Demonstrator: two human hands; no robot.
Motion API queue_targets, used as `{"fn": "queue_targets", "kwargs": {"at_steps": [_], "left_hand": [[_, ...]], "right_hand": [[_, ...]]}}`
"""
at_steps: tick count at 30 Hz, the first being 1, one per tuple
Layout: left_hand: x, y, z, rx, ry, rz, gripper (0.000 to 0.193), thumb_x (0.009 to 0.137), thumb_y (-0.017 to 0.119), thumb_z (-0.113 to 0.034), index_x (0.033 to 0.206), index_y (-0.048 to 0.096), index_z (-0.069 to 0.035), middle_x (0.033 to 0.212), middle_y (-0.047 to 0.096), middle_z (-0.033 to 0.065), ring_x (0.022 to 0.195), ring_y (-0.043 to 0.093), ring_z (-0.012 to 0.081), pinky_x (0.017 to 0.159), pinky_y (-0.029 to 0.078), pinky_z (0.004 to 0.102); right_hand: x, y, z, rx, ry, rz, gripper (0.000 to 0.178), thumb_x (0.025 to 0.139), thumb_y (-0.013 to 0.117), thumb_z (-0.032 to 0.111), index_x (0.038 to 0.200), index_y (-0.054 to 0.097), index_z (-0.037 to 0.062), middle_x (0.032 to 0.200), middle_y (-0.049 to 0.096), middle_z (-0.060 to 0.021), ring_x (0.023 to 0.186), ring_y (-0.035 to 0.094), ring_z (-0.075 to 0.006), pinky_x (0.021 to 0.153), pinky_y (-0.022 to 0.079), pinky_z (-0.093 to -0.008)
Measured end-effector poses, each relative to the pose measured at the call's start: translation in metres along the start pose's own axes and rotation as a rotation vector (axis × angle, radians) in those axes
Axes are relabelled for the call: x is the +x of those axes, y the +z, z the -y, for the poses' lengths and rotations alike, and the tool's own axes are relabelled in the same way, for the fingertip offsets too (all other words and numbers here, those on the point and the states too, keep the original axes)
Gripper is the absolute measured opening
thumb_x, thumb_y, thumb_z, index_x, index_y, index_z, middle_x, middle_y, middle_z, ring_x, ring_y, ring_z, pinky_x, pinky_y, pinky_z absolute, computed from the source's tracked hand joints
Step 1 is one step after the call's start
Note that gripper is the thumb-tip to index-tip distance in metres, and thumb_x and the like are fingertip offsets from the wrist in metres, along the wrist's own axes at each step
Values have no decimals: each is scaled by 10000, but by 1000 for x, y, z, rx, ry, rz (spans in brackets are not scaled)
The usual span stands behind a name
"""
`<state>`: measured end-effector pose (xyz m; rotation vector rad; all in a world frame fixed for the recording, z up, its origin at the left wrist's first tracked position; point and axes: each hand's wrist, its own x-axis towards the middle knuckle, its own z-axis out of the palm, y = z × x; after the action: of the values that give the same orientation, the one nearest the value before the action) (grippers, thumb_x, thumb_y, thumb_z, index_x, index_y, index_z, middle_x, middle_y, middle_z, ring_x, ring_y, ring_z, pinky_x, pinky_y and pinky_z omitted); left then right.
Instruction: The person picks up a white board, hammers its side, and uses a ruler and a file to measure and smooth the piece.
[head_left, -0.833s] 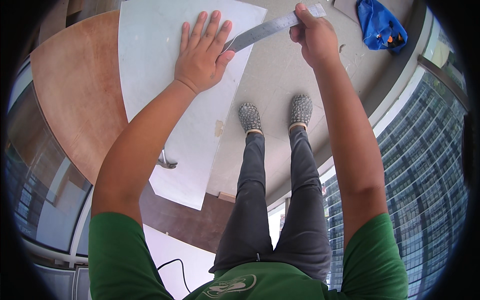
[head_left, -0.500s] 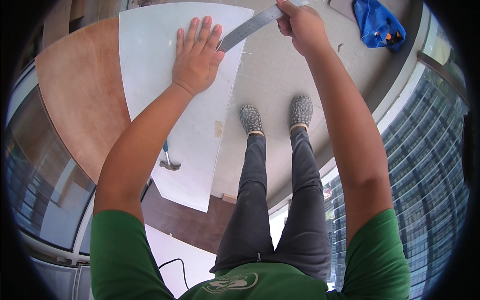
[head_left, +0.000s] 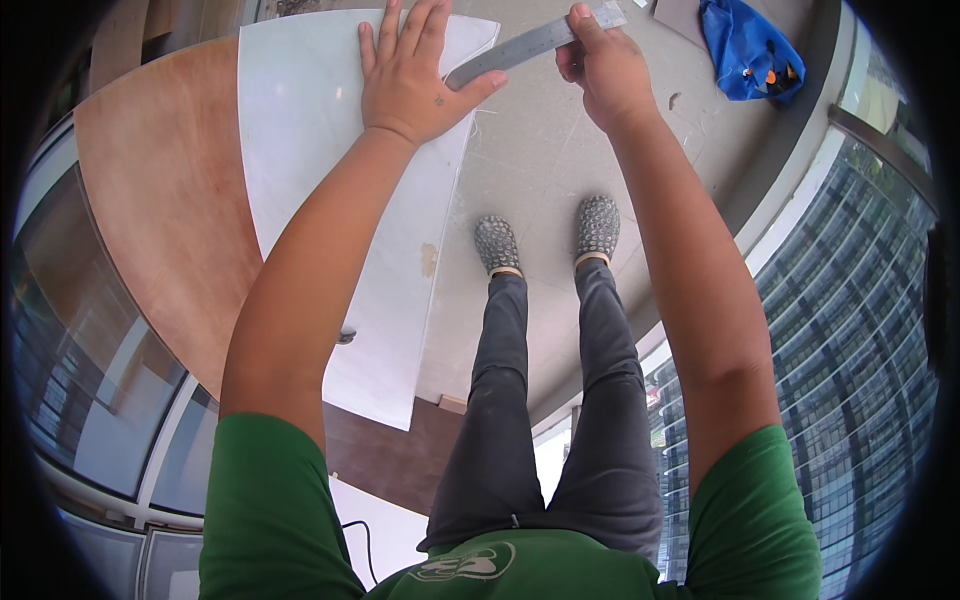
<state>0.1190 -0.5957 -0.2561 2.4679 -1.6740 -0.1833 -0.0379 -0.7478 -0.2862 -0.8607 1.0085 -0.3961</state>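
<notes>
plainly, right fingers (head_left: pixel 588 30) pinch an illegibly marked ruler (head_left: pixel 515 50) while left fingers (head_left: pixel 432 35) splay over a white board (head_left: pixel 300 130).

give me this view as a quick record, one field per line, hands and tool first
left hand: fingers spread, palm down on white sheet
right hand: grips metal ruler near its right end
ruler's left end: at gap between left thumb and forefinger
left of sheet: brown board
on floor: patterned shoes, blue bag
</notes>
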Motion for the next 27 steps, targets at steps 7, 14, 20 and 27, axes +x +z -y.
{"fn": "queue_targets", "kwargs": {"at_steps": [7,14,20,27], "left_hand": [[1,3,2,-35,11,-94,871,798,684,-610,1417,454,-42,1433,479,179,1405,347,428,1163,178,639],[8,-2,-2,-79,-19,-68,739,857,656,-514,1400,489,-41,1427,497,164,1407,364,401,1160,181,640],[5,10,7,-165,-5,-143,531,948,596,-474,1387,552,-178,1437,541,21,1448,348,262,1207,101,551],[-1,1,15,-245,-11,-98,546,905,629,-383,1349,569,-71,1388,540,135,1389,399,369,1168,194,609]], "right_hand": [[24,8,4,17,85,-8,398,1029,550,286,689,530,81,541,449,-28,445,391,-143,438,286,-309],[41,11,16,-100,83,50,385,1011,586,273,686,534,75,540,432,-15,440,385,-135,429,272,-310],[67,38,41,-204,16,173,387,1003,594,278,678,551,72,548,455,-20,445,384,-133,433,273,-308],[19,-27,15,3,118,271,311,1028,554,304,865,590,42,699,598,-78,645,540,-172,634,417,-298]]}}
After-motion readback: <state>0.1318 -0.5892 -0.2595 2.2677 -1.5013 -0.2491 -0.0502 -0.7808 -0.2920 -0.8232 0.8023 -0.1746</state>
